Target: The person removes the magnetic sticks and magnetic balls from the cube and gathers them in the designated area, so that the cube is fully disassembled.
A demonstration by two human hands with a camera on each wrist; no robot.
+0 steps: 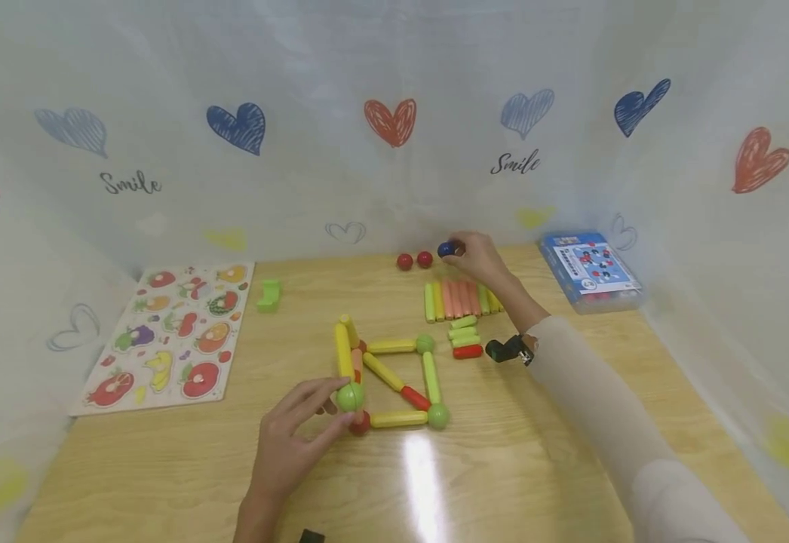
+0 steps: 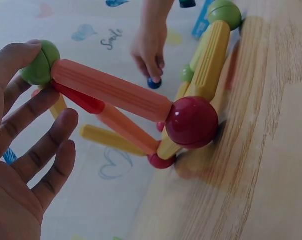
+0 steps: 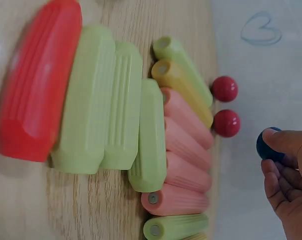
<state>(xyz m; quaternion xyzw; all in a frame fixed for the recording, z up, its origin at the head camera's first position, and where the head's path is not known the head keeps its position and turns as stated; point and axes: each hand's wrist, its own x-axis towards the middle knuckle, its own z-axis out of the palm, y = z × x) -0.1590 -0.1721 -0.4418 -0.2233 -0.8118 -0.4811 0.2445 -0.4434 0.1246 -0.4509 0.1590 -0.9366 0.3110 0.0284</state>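
Left hand [image 1: 299, 426], nearest the head camera, is lying at the near left corner of the frame [image 1: 388, 377] of rods and balls, thumb and fingertips pinching the green ball [image 1: 351, 397] that is capping that corner; in the left wrist view the remaining fingers [image 2: 46, 145] are spreading loosely below the ball [image 2: 41, 62]. Right arm is stretching across the table [image 1: 571, 422] past the frame, its hand [image 1: 479, 256] curling round the blue ball [image 1: 446, 250] at the far edge, well apart from the left hand. Frame is lying between the two hands, so the blue ball is sitting beyond and right of it, nearer the right hand by far; two red balls [image 1: 414, 261] are resting just left of the blue one. Row of loose rods [image 1: 461, 299] is running with long axes pointing away from the person, between frame and blue ball. Right fingers are covering much of the blue ball [image 3: 268, 145]; the puzzle board [image 1: 170, 335] and box [image 1: 587, 270] are lying at the sides
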